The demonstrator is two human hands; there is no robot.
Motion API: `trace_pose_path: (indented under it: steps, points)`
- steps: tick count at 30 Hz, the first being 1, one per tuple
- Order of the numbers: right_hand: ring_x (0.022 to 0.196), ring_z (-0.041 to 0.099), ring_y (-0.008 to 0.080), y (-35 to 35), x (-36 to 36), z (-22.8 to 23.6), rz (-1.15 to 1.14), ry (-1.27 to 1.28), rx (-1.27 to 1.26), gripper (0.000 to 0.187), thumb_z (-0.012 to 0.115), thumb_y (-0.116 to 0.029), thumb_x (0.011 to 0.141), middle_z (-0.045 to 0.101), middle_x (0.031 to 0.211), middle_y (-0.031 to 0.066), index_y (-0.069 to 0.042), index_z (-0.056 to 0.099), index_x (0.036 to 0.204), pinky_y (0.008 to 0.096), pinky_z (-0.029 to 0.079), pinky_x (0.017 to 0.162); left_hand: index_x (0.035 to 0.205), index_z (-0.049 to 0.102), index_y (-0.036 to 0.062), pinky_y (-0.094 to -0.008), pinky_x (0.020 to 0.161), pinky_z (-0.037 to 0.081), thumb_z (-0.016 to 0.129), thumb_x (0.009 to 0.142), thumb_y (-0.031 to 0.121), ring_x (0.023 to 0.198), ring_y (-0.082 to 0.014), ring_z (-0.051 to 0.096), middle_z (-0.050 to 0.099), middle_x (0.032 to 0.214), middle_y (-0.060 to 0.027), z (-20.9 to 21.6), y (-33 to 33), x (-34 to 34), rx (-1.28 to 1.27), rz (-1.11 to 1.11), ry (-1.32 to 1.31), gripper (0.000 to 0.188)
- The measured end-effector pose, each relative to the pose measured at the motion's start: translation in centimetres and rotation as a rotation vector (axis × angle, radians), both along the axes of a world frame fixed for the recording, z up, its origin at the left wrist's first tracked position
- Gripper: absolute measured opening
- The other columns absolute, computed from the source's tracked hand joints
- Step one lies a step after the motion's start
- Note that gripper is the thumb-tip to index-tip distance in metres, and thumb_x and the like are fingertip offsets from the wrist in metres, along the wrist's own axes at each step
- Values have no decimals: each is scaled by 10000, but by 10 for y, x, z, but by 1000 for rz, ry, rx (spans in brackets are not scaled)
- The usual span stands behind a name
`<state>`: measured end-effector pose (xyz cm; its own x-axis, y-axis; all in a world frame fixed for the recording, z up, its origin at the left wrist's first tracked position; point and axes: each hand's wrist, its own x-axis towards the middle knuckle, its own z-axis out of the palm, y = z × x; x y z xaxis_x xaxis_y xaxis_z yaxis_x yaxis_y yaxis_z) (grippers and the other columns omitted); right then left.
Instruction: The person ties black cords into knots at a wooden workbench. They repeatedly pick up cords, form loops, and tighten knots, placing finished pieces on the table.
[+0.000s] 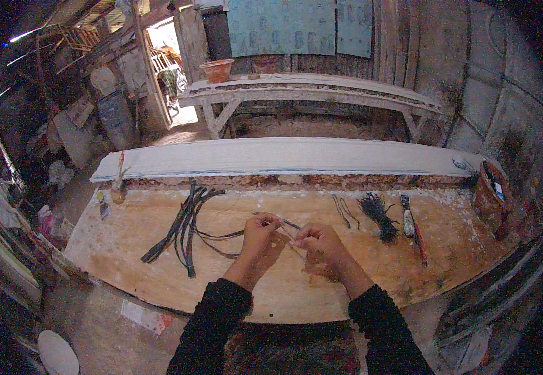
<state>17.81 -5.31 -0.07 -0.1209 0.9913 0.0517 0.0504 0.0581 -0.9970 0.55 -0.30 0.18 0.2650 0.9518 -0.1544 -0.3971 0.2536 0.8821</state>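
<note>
Above the middle of the wooden tabletop, my left hand [263, 242] and my right hand [321, 245] are close together, both with fingers pinched. A thin dark strip [291, 224] runs between the fingertips, gripped from both sides. Its exact kind is too small to make out. To the left lies a loose bundle of long flat dark strips [187, 228]. Two of its strips curve over toward my left wrist. Right of my hands are a pair of thin bent strands [346, 211] and a bunch of short black strands [379, 217].
A paintbrush [415, 234] with a red handle lies at the right. Along the table's far side runs a long whitish slab [284, 157], with a brush [120, 178] at its left end. A reddish-brown pot [490, 190] stands far right. Behind is a long bench [321, 87].
</note>
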Motion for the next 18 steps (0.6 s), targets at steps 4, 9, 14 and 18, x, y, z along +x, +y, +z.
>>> trace_pose_path:
  steps: [4,9,14,18]
  points:
    - [721,590,144,13,14,-9,-268,-1,101,87,700,-81,773,626,801,16,-71,633,826,285,479,646,893,554,40,-315,448,461,587,894,46,556,-215,597,568,705,-82,-8,1,1,84,-106,-49,34]
    - [761,553,109,31,36,-37,-632,-301,228,109,685,1,773,598,814,3,-46,635,858,273,458,697,904,584,47,-300,569,476,631,889,79,666,-162,584,583,772,-40,56,-42,10,149,-467,532,59]
    - [737,522,85,37,34,-50,-547,-222,253,160,668,-57,833,567,792,-19,-63,688,991,261,442,663,914,598,52,-272,659,471,671,887,149,749,-110,577,607,843,-4,-56,-10,22,320,-664,30,124]
    - [681,505,79,36,30,-47,-522,-164,207,143,667,-140,878,559,758,-29,-69,701,997,242,420,612,901,592,55,-267,671,475,671,892,165,752,-103,580,614,847,0,-69,-8,27,330,-742,-123,135]
